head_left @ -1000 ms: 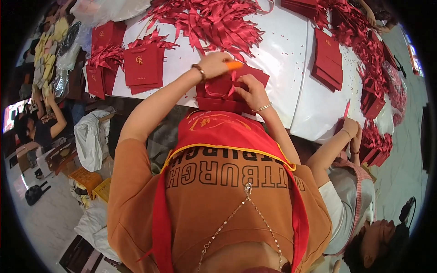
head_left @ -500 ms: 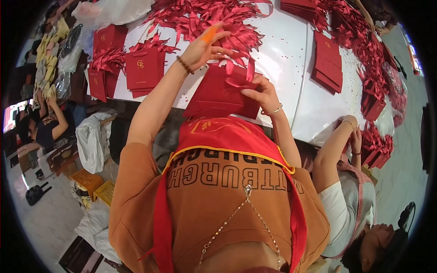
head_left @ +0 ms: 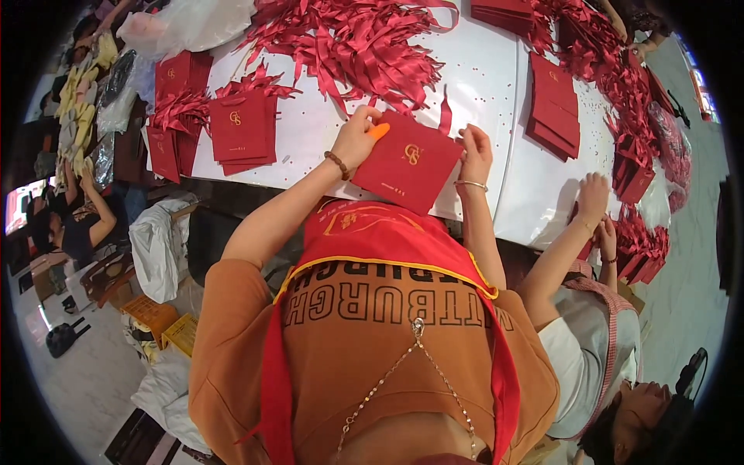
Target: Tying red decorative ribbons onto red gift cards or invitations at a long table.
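Note:
A flat red paper gift bag (head_left: 407, 164) with a gold emblem is held between my hands, its front facing up, over the near edge of the white table. My left hand (head_left: 358, 141) grips its upper left corner, an orange finger cot on one digit. At its right edge my right hand (head_left: 476, 153) has curled fingers and seems to pinch the upper right corner; the exact contact is partly hidden. A red ribbon (head_left: 446, 115) sticks up from behind the bag's top edge. Just beyond lies a big heap of red ribbons (head_left: 364, 46).
Stacked red bags (head_left: 242, 130) with ribbons stand to the left, and another bag stack (head_left: 553, 108) lies to the right. A co-worker's hand (head_left: 594, 198) is at the right table edge. White plastic sheeting (head_left: 186, 27) sits at the far left. Yellow crates (head_left: 180, 333) are on the floor.
My left hand has come down from the ribbon heap onto the bag's corner. The bag now shows its emblem side up. My right hand has shifted slightly right. The co-worker's hand has risen.

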`<state>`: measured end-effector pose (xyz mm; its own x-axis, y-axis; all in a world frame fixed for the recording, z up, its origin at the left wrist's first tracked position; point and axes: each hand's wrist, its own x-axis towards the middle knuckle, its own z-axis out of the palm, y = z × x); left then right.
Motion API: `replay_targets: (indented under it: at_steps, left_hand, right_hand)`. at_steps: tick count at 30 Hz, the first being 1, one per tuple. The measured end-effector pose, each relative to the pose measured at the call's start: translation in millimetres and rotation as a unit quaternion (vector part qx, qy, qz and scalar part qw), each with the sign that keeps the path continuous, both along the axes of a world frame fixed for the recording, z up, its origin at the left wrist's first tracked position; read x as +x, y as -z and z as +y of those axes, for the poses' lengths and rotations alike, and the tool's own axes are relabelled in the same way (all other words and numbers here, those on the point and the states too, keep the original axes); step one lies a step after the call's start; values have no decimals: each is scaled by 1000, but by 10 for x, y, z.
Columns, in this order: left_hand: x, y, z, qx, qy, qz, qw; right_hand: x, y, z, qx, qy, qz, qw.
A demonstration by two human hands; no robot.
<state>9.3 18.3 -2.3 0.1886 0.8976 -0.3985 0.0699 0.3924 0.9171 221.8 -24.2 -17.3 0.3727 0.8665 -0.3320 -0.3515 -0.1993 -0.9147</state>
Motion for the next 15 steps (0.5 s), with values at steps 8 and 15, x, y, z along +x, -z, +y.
replay_targets:
  at_steps: [8, 15]
  left_hand:
    - [-154, 83, 386, 327, 142, 467, 809]
    - [-597, 271, 247, 334, 260, 534, 732]
  right_hand:
    - [-111, -194, -113, 147, -95, -355, 919]
    - [-286, -141, -20, 247, -259, -568, 741]
